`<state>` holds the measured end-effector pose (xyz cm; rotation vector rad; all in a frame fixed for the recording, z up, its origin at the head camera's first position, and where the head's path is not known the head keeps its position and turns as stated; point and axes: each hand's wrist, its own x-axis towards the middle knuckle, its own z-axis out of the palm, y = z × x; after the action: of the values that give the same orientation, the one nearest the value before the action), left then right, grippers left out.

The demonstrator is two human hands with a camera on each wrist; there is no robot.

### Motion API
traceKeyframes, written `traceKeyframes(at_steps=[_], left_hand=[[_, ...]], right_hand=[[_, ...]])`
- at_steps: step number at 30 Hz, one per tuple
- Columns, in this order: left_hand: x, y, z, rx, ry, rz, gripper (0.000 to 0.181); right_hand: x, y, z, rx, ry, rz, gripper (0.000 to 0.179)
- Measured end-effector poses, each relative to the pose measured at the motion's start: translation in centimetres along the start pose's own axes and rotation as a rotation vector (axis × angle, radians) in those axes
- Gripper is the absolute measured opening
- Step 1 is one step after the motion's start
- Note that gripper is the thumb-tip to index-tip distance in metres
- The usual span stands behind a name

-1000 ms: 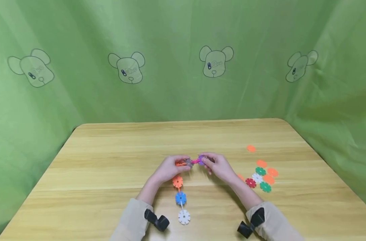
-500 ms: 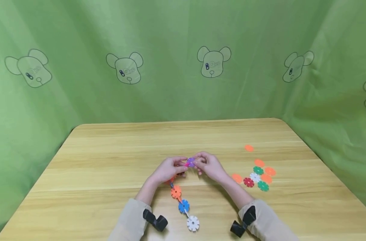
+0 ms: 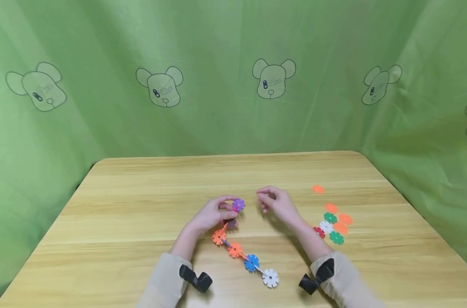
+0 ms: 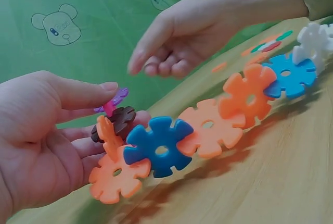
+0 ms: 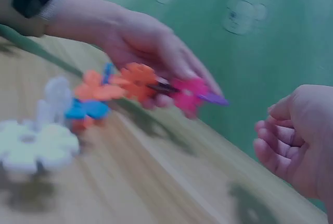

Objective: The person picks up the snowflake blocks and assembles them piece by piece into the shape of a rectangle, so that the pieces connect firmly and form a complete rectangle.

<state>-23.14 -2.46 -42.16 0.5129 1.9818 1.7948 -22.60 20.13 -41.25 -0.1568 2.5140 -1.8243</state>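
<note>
My left hand (image 3: 212, 214) pinches a chain of interlocking notched plastic discs near its far end, thumb and fingers at the pink disc (image 5: 188, 95). A purple disc (image 3: 238, 205) sticks out past the fingertips. From the grip the chain runs through a dark brown disc (image 4: 123, 122), orange and blue discs (image 3: 251, 262), to a white disc (image 3: 270, 278) nearest the person. Part of the brown and pink discs is hidden by the fingers. To the right of the purple disc, my right hand (image 3: 281, 207) hangs in the air, fingers loosely bent and holding nothing.
Loose notched discs lie flat at the right of the wooden table (image 3: 141, 184): several orange ones, green discs (image 3: 336, 238), a white disc (image 3: 326, 226) and a red disc (image 3: 319, 232) partly behind the right forearm. A green curtain (image 3: 218, 128) surrounds the table's back and sides.
The right hand has let go of the purple disc and drawn away to the right. The chain's white end has swung rightward across the table, while the left hand keeps its hold.
</note>
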Motion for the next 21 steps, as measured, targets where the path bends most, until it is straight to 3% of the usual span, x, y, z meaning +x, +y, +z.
traceKeyframes(at_steps=[7,16,21], left_hand=[[0.1,-0.2,-0.7,-0.021,0.065,-0.001,0.05],[0.1,-0.5,-1.1,0.014,0.136,-0.013,0.05],[0.2,-0.6,-1.2,0.032,0.144,-0.008,0.049]], right_hand=[[-0.2,1.9,-5.8,-0.07,0.138,-0.007,0.038],[-0.8,4.5,-13.9,-0.202,0.343,0.166,0.056],[-0.5,5.8,-16.1,-0.231,0.351,0.221,0.061]])
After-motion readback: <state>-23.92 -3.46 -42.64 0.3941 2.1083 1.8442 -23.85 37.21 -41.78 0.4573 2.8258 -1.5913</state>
